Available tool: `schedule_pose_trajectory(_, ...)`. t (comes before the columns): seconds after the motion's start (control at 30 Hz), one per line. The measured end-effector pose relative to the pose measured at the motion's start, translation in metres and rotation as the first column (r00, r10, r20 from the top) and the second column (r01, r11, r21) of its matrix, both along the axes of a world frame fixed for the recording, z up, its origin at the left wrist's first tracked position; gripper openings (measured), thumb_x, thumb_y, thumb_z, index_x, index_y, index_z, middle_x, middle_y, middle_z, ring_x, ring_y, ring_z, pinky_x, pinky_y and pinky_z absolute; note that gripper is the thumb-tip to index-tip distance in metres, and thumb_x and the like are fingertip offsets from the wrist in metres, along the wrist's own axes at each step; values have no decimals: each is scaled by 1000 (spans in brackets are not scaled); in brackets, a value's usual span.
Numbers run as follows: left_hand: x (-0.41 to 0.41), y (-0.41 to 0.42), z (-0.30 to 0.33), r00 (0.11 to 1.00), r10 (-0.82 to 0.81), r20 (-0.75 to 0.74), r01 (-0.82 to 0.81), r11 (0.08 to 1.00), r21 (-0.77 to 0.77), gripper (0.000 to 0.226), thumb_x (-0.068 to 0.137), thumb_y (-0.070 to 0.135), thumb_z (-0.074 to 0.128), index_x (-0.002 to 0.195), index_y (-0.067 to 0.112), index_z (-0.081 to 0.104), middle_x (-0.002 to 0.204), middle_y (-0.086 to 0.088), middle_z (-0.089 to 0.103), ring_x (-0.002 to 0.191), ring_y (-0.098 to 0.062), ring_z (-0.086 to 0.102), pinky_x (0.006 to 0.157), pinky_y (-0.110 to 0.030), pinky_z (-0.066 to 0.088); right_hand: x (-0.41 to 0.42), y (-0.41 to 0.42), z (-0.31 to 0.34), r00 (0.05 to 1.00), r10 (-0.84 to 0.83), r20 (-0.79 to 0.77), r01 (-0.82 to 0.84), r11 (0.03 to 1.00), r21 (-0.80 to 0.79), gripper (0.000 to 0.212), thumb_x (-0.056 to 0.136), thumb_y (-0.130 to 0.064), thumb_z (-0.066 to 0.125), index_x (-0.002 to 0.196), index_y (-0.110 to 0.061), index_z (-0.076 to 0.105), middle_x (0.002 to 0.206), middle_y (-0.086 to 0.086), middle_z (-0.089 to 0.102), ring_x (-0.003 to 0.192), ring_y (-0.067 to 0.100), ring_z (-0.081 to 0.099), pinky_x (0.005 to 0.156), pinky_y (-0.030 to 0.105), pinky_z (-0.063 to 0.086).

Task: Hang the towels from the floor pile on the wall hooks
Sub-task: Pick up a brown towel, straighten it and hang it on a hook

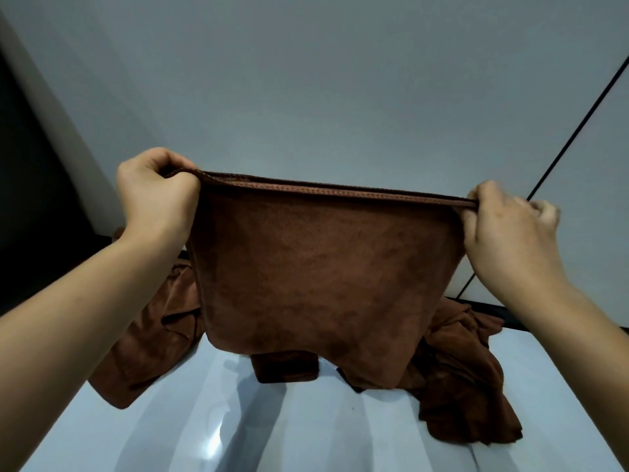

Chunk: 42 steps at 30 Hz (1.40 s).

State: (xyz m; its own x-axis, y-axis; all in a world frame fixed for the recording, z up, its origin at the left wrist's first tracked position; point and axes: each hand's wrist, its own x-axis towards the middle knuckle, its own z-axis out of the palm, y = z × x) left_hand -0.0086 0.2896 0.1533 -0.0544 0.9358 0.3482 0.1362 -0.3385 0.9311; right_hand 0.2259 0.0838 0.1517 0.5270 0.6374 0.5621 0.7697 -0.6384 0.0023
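A brown towel (323,274) hangs stretched out in front of me, its stitched top hem pulled taut between my two hands. My left hand (155,195) pinches the hem's left corner. My right hand (510,226) pinches the right corner. The towel's lower edge dangles just above the floor pile of brown towels (466,386), which lies crumpled against the base of the wall, partly hidden behind the held towel. No wall hooks are in view.
A plain pale wall (340,80) fills the upper view, with a thin dark seam (578,127) running diagonally at the right. A dark opening (30,199) borders the left. The glossy pale floor (272,437) extends toward me.
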Motion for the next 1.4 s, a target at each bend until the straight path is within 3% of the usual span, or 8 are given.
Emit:
schedule_pose_trajectory(0.13,1,-2,1,1000,-8,-1,8,1000,-2,35,68,-11,38,58,20,52,55,1,49,50,-9,43,47,-19,35,1,-7,0,975,95,-199,-61,984,170,24,96,-26,48,104,-4,53,85,16,58,76,31,49,68,35,35)
schedule_pose_trajectory(0.37,-3,5,-7,999,46,19,-45,997,-58,34,66,-7,37,57,21,54,52,2,50,51,-13,45,53,-23,38,11,0,-4,747,279,-604,116,839,531,12,93,-26,56,100,-16,56,95,1,57,96,22,57,79,27,40)
schedule_pose_trajectory(0.8,-22,29,-58,981,53,-185,-97,966,-241,25,70,-2,43,57,16,55,58,-4,51,72,-25,53,71,-32,43,-33,8,6,834,464,-298,-251,801,543,4,100,-15,38,101,-12,40,69,-8,42,60,6,42,57,27,24)
schedule_pose_trajectory(0.97,-23,23,-80,871,-268,-412,105,921,-376,30,77,-11,46,58,9,56,62,-21,56,71,-31,53,61,-28,37,-37,14,14,767,547,-335,-336,788,516,3,98,-20,46,95,-21,45,78,-19,49,72,-14,48,64,1,32)
schedule_pose_trajectory(1.07,-16,8,-80,765,-367,-529,137,896,-423,13,69,8,65,62,16,58,77,-17,65,78,-29,61,69,-30,43,-44,16,18,704,605,-372,-425,779,461,9,97,-21,47,89,-26,48,75,-18,51,72,-14,49,65,4,34)
schedule_pose_trajectory(1.2,14,-22,-52,749,-599,-283,463,779,-423,20,77,2,71,79,16,58,85,0,60,76,-10,58,65,-13,48,-53,18,23,618,668,-416,-514,743,429,15,93,-24,56,81,-33,56,82,-17,61,77,-7,55,69,7,38)
schedule_pose_trajectory(1.3,31,-53,-21,609,-763,-216,693,645,-322,28,83,7,67,106,20,61,108,12,61,108,-1,53,92,-16,42,-59,19,26,561,704,-436,-550,710,440,16,90,-22,61,80,-35,59,86,-20,63,80,-7,57,73,6,40)
schedule_pose_trajectory(1.4,38,-74,-5,494,-856,-155,809,517,-279,30,84,13,66,113,21,61,117,12,63,115,2,53,96,-16,42,-62,17,31,487,730,-480,-553,682,478,16,88,-17,61,80,-30,63,86,-16,65,78,-7,59,73,5,42)
